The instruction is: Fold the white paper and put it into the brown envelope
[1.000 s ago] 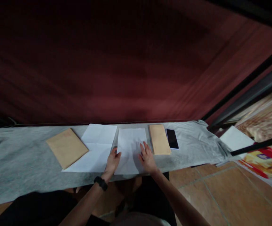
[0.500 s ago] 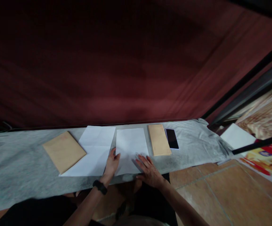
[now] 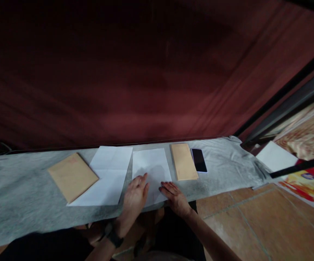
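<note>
A white sheet of paper (image 3: pixel 150 159) lies flat in front of me, its near part partly covered by my hands. My left hand (image 3: pixel 135 192), with a dark band on the wrist, is over the sheet's lower left side, fingers stretched out and slightly blurred. At the lower right edge, my right hand (image 3: pixel 175 197) rests with its fingers extended on the paper. To the left, a second white sheet with a crosswise crease (image 3: pixel 110 175) lies partly beneath a stack of brown envelopes (image 3: pixel 73 177). Several narrower brown envelopes (image 3: pixel 184 162) are stacked to the right of the middle sheet.
A dark-screened phone (image 3: pixel 199 160) lies beside the narrow envelopes. Grey cloth (image 3: pixel 222 163) covers the long narrow surface, with a dark red panel (image 3: pixel 146 90) behind it. At the right, a colourful printed box (image 3: pixel 309 186) is near the tiled floor (image 3: pixel 235 221).
My left hand has moved from the sheet's left edge onto its lower part, fingers now stretched forward. My right hand has shifted slightly nearer to me along the lower right edge.
</note>
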### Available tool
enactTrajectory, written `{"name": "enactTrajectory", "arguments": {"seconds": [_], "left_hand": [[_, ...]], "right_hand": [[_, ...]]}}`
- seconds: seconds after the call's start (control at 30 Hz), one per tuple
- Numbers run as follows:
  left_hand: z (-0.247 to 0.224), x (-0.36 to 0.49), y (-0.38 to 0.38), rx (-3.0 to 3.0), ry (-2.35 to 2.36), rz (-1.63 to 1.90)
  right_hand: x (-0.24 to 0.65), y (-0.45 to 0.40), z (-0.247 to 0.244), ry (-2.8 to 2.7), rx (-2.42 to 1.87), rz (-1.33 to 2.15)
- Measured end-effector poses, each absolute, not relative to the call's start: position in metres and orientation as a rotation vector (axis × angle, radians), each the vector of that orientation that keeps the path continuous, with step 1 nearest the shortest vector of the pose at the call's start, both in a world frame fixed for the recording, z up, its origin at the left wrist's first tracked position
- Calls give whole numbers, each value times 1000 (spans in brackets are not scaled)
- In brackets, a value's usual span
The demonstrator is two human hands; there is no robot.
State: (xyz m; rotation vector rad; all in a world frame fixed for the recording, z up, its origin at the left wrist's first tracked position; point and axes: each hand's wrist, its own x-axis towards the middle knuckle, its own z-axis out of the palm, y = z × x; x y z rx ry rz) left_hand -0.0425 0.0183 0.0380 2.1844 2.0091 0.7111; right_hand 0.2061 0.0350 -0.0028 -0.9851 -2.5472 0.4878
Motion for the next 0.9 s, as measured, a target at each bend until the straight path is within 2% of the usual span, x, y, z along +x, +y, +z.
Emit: {"name": "enactTrajectory", "arguments": {"seconds": [0.1,0.37,0.53,0.7,0.8,0.9], "left_hand": [[22,-10,48,2327,1745,686],[-2,-8,97,2398,1662,522],[-2,-51,67,2360,1704,473],[11,-83,9,2402,1461,321],[18,-93,-13,2409,1361,331],[14,-103,-16,2293,1450,448]], "right_hand": [[204,33,-5,-2556,-1006,459],[201,33,-10,-2512,-1015,447],[206,37,-10,-2498,-990,536],[210,40,-13,-2464,-959,608],[210,39,-14,-2407,-892,640],[212,37,-15,-2340,-845,675]]}}
